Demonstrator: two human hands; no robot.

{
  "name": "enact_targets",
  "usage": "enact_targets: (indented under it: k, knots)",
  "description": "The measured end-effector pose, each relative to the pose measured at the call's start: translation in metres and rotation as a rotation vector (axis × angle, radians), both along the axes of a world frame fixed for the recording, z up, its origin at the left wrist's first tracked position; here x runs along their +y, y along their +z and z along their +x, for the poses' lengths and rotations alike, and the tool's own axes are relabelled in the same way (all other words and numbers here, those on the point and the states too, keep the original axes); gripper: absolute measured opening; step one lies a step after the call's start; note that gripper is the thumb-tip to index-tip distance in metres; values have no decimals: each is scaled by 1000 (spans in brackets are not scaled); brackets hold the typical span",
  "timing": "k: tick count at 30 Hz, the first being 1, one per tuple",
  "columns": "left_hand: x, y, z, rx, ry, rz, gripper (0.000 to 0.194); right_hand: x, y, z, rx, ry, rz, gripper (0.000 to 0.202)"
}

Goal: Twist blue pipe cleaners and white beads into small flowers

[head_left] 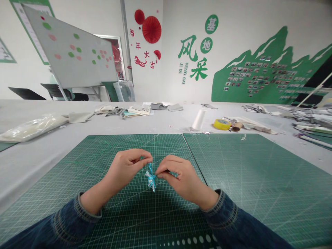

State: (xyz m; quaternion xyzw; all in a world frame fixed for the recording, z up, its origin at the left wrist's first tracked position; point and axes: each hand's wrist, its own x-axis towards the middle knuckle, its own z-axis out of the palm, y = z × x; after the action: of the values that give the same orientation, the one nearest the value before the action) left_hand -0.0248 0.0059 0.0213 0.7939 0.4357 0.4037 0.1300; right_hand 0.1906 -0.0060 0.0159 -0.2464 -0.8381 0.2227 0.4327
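A small blue cord ornament with white beads (pixel 151 181) hangs over the green cutting mat (pixel 109 204). My left hand (pixel 127 167) pinches the blue cord at the ornament's top between thumb and fingertips. From the right, my right hand (pixel 178 174) has its thumb and index finger closed on the ornament's side edge. The ornament dangles below the left fingertips, its beaded strands pointing down and to the left. The finer details of its knotting are too small to make out.
A second cutting mat (pixel 249 166) adjoins on the right. Behind the mats stand a white thread cone (pixel 199 120), a yellow tape roll (pixel 222 124) and a brown cardboard tube (pixel 237 127). Fabric pieces (pixel 140 110) lie farther back; a plastic-wrapped bundle (pixel 36 126) lies left.
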Motion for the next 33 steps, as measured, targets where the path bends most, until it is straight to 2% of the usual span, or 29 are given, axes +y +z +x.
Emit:
enact_targets:
  k: [3,7,11,17,23,33]
  knots:
    - [3,0,-1,-33,-7,-161,17,-1,2,0,71,21,-55,11]
    - [9,0,-3,-238,-104,-426,19,0,3,3,190,-7,-173,9]
    - [8,-6,2,-498,-191,-613,17,2,1,3,401,9,-438,4]
    - [0,-24,19,-841,-342,-876,24,7,-7,-4,797,178,-814,9]
    - [-3,-27,26,-998,-373,-898,22,12,-14,-5,923,319,-999,7]
    - [-5,-26,29,-1015,-336,-905,24,12,-14,-7,1024,334,-1084,9]
